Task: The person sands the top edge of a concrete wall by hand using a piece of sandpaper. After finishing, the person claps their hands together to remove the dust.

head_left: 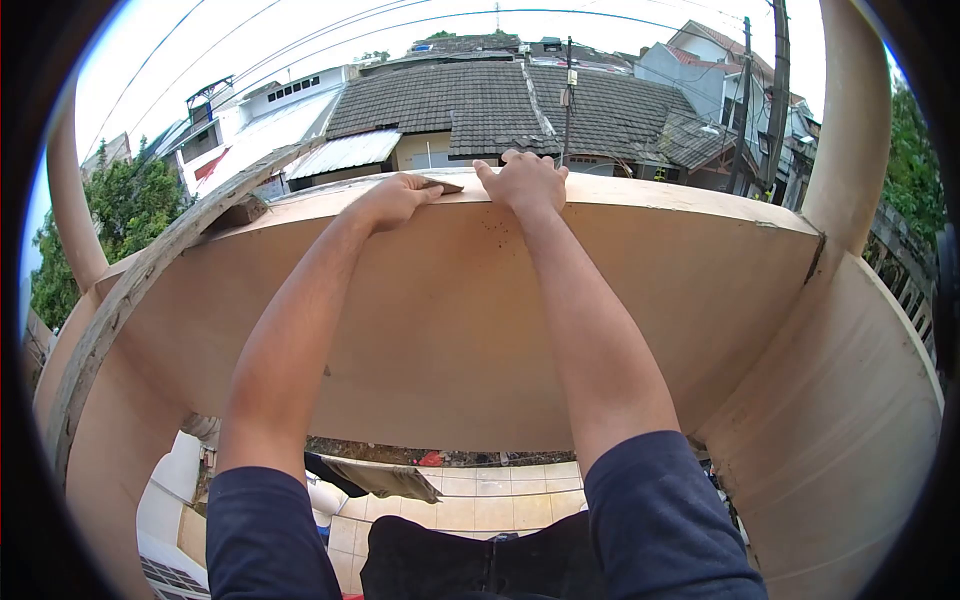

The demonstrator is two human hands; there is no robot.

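Thin sheet (441,185), flat and brownish grey, lies at the top edge of the peach-coloured wall (450,330), just beside the middle of that edge. The left hand (393,203) has its fingers drawn together on the sheet's near end, gripping it; how they sit underneath is hidden. On the wall's top, near the sheet but apart from it, the right hand (528,182) rests with fingers moderately spread and slightly bent, holding nothing that can be seen. Dark specks (497,230) mark the wall's face below the right hand. Against the wall's left end leans a weathered board (150,268). A round column (850,125) rises at the wall's right end. Beyond the wall stand houses with tiled roofs (430,100); below it hangs dark cloth (385,479) over a tiled floor (497,513).
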